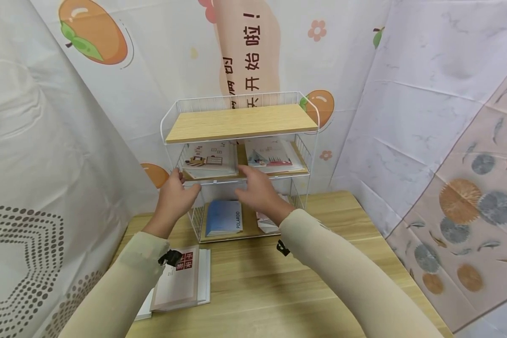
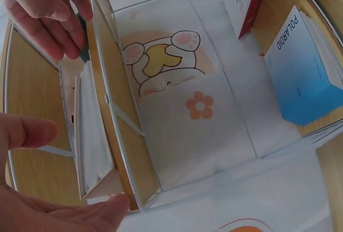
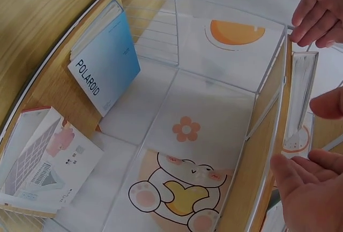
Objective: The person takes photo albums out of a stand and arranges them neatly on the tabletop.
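The left hand (image 1: 175, 199) and right hand (image 1: 259, 191), fingers loosely extended, flank the left book (image 1: 213, 158) lying between them on the middle shelf (image 1: 241, 154)

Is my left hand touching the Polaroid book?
No, the head view shows your left hand at the middle shelf, apart from the Polaroid book on the bottom shelf.

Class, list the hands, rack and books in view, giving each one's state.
Rack: upright
Left hand: at rack's left edge, thumb spread
Right hand: at rack's front, thumb spread
Upper-left books: stacked flat
Upper-right books: stacked flat
Blue book: closed, cover up
Pink-and-white book: lying on rack, closure unclear
Beige book: lying cover up
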`<state>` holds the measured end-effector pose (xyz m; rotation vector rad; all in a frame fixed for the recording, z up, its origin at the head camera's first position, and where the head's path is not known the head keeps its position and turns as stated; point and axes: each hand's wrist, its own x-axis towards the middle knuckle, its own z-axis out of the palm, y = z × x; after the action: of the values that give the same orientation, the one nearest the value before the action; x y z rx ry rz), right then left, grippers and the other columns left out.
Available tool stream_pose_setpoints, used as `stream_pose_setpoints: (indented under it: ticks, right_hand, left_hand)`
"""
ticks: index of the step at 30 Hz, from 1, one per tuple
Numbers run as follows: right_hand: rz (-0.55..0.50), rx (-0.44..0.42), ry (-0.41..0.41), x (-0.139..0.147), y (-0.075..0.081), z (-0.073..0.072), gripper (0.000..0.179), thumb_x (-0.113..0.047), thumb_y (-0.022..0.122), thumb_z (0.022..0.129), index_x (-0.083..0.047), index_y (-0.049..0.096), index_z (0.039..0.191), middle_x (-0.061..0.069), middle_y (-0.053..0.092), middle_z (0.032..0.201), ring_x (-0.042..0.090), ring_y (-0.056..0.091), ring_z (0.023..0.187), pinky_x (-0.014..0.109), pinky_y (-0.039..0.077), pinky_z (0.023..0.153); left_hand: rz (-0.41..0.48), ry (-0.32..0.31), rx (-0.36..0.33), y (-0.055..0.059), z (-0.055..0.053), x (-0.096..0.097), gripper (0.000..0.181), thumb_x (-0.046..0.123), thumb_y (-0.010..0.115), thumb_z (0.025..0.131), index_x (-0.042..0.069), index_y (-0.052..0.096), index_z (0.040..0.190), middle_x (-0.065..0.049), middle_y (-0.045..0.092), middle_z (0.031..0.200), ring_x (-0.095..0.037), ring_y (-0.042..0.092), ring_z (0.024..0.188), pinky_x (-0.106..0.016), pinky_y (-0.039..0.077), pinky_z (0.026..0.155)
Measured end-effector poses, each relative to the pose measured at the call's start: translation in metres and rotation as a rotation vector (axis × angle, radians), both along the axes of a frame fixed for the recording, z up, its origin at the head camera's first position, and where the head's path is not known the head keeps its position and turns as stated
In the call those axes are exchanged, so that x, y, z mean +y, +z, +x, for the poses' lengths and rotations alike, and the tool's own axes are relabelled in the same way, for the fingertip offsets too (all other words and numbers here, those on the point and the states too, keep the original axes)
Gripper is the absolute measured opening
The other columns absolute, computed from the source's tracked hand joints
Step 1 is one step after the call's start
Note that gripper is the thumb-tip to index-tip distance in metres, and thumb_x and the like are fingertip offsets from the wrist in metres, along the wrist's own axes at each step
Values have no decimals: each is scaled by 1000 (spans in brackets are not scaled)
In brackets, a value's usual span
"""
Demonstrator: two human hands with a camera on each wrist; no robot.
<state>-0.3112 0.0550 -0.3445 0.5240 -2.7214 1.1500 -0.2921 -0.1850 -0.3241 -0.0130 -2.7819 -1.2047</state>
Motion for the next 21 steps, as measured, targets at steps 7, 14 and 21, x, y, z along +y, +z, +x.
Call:
stream_pose_setpoints:
  ticks: [7, 14, 21]
  right_hand:
    - [8, -56, 55, -3, -2, -7, 78, -16, 68, 90, -13, 36, 161, 3, 41, 164, 20, 44, 146, 41, 46, 113]
    - [68, -17, 89, -5, -4, -9, 78, -16, 68, 89, -13, 37, 161, 2, 38, 166, 21, 37, 153, 40, 41, 119]
    - [136, -6, 89, -5, -4, -8, 77, -18, 70, 89, -14, 40, 159, 1, 38, 166, 21, 35, 154, 39, 35, 124]
  left_hand:
    - [-78, -2, -35, 1, -3, 3, 90, 39, 54, 98, -6, 10, 162, -33, 49, 146, -18, 44, 48, -36, 45, 48]
    - [-90, -7, -22, 1, -6, 3, 76, 37, 53, 97, -7, 29, 155, -31, 56, 134, -22, 49, 57, -36, 45, 52]
    - [24, -1, -35, -1, -9, 5, 75, 35, 57, 96, 0, 30, 156, -23, 43, 157, -39, 50, 136, -52, 51, 99]
